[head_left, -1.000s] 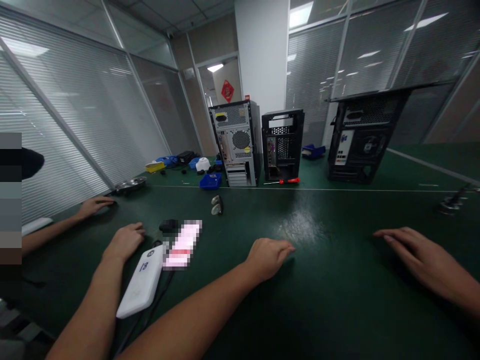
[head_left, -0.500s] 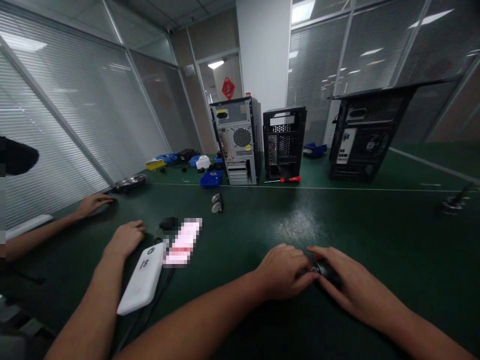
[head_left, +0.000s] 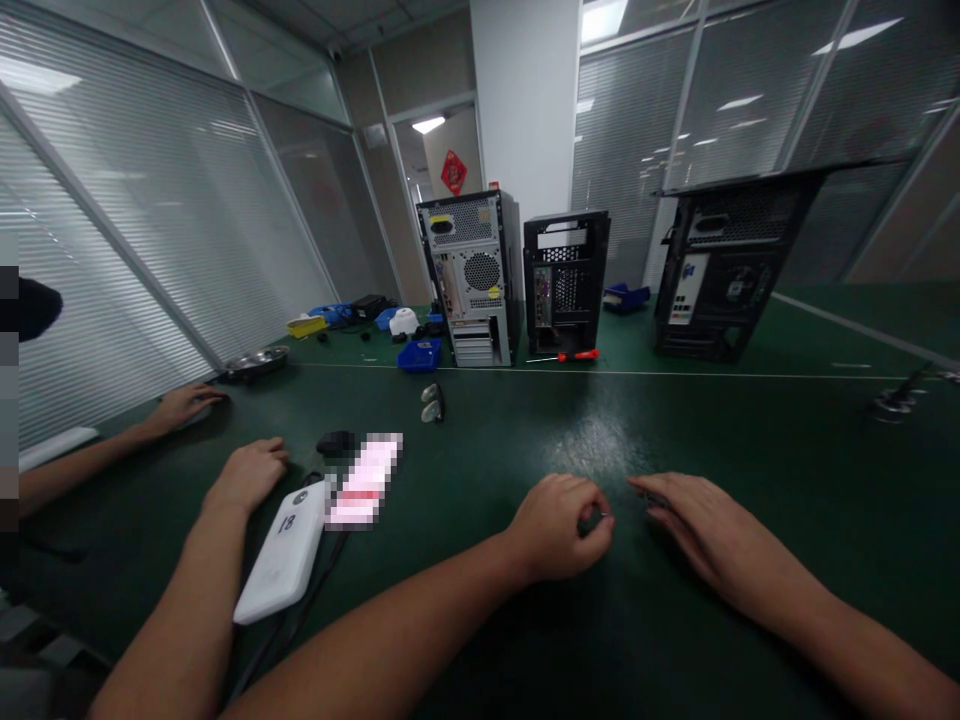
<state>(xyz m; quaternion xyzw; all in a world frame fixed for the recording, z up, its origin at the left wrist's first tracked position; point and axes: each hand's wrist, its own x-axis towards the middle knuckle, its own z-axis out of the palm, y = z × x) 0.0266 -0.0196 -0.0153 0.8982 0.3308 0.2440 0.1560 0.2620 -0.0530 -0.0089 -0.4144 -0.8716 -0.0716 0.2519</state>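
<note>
Apart by now, the left hand (head_left: 562, 525) and right hand (head_left: 694, 515) had left the spot where they met around a dark object (head_left: 654, 501) one frame before. The left thumb and forefinger curved into a narrow ring above the green table (head_left: 487, 450), with a tiny glint (head_left: 604, 515) at their tips, too small to name; whether they gripped it could not be told. The right hand bent low over the table, holding the dark object between thumb and fingers, mostly hidden from view.

Left of the left hand lay a white device (head_left: 281, 555) marked 18, with a pixelated pink item (head_left: 366, 480) just beside it and a black item (head_left: 335, 444) near the pink item's far end. Further left, another person's two hands rested on the table, a near hand (head_left: 247, 475) and a far hand (head_left: 184, 405), the far one near a metal dish (head_left: 257, 362).

Beyond, two silvery rounded pieces (head_left: 431, 403) lay near a blue tray (head_left: 420, 356). Three computer cases stood behind: silver case (head_left: 480, 280), small black case (head_left: 566, 285) and large black case (head_left: 716, 285). A red screwdriver (head_left: 577, 356) lay in front of the small black case.
</note>
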